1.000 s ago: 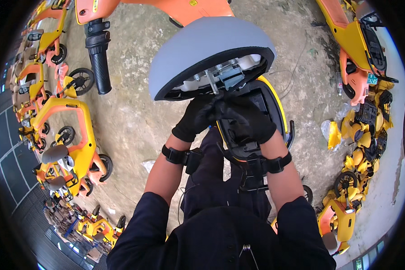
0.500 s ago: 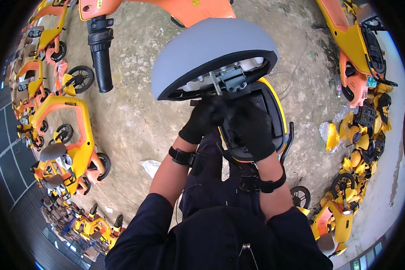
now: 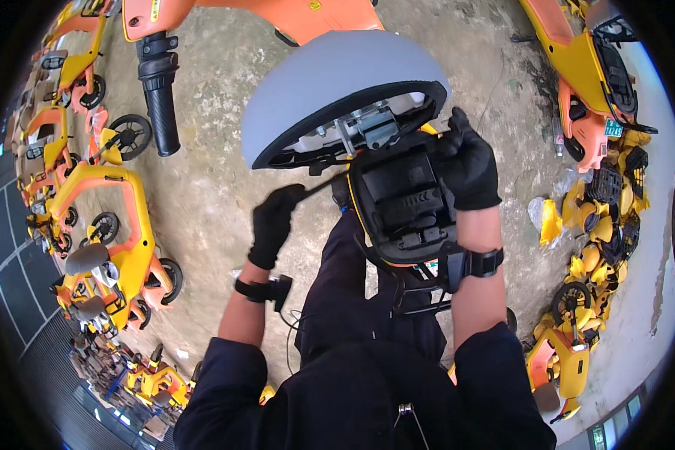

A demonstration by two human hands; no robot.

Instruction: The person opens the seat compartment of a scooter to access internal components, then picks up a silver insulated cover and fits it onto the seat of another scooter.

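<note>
Seat (image 3: pixel 345 86): tipped up at twelve o'clock; the black compartment (image 3: pixel 405 184) is partly overhung by it.
Left hand (image 3: pixel 276 221): seen at nine, fingers clenched on a dark strip (image 3: pixel 326 184).
Right hand (image 3: pixel 470 169): placed at two, beside the compartment; its grasp cannot be told.
Nearby: handlebar grip (image 3: pixel 162 116) projected at ten; scooters (image 3: pixel 137 202) parked at nine, yellow parts (image 3: pixel 596 262) heaped at three.
Ground: stained floor (image 3: pixel 210 187), bordered by a pale wall (image 3: pixel 660 259) at three.

seat (image 3: pixel 337 82): smooth, matt | bracket (image 3: pixel 382 130): metal, slight sheen | compartment (image 3: pixel 366 166): matt plastic | floor (image 3: pixel 217 161): rough
</note>
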